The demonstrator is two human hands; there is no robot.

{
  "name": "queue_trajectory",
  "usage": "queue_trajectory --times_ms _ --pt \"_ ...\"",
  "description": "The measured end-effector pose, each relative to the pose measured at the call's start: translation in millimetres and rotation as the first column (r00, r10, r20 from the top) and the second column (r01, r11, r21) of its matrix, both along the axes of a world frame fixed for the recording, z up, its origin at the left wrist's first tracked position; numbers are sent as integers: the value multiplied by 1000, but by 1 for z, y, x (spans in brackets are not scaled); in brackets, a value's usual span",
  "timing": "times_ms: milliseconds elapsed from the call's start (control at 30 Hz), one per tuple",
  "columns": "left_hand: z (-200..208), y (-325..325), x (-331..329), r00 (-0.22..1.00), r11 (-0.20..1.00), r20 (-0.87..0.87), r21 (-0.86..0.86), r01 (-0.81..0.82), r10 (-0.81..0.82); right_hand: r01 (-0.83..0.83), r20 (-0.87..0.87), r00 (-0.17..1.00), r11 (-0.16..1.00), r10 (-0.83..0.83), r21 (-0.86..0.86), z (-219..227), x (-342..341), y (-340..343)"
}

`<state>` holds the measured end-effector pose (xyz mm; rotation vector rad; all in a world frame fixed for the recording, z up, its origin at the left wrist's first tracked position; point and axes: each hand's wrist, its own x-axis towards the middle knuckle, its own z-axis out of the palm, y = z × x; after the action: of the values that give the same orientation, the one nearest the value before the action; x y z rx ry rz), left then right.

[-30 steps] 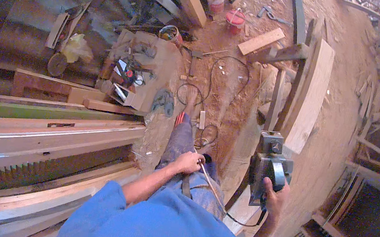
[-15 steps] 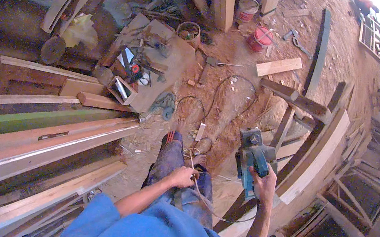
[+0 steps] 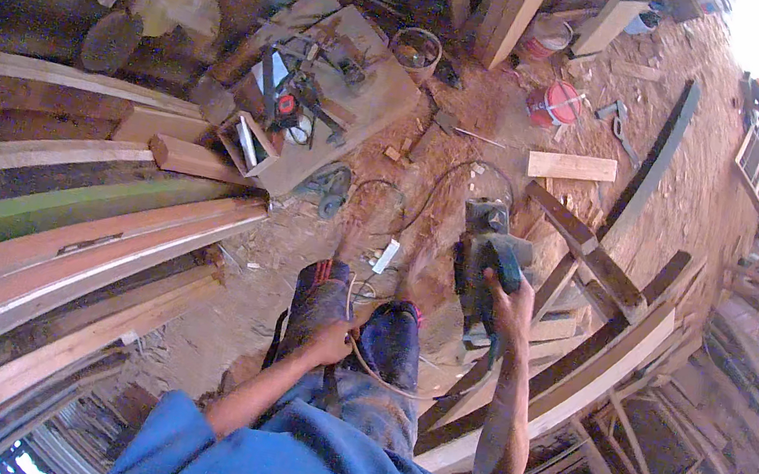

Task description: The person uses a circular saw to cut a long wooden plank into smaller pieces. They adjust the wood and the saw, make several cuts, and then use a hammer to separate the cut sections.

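Note:
My right hand (image 3: 511,306) is closed around the handle of a teal and dark electric planer (image 3: 478,244), held above the sandy floor just left of a wooden frame (image 3: 627,359). A pale power cord (image 3: 387,381) loops from the planer's side across my thighs. My left hand (image 3: 328,340) is in front of my left thigh with its fingers closed on that cord. On the floor beyond my feet lies a white power strip (image 3: 385,256), with a dark cable (image 3: 422,206) curving away from it.
Long timber beams (image 3: 96,233) are stacked at left. A low wooden table (image 3: 378,100) bears scattered tools. Farther off are a red bucket (image 3: 553,103), a short plank (image 3: 571,167) and a long dark curved board (image 3: 653,153). More timber frames (image 3: 636,450) stand at right.
The planer in my right hand has moved left and forward, away from the wooden frame. My left hand has shifted left with the cord. The whole view has turned a little.

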<state>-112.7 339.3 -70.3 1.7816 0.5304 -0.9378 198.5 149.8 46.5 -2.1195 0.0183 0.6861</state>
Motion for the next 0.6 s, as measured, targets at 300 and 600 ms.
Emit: queue_trajectory --times_ms 300,600 --pt "29 -11 12 950 891 26 341 -300 310 -196 -191 964 979 183 -55 -223 57 31" --pt "-45 -88 -13 833 685 -60 603 -408 549 -232 -315 926 972 208 -40 -480 91 38"
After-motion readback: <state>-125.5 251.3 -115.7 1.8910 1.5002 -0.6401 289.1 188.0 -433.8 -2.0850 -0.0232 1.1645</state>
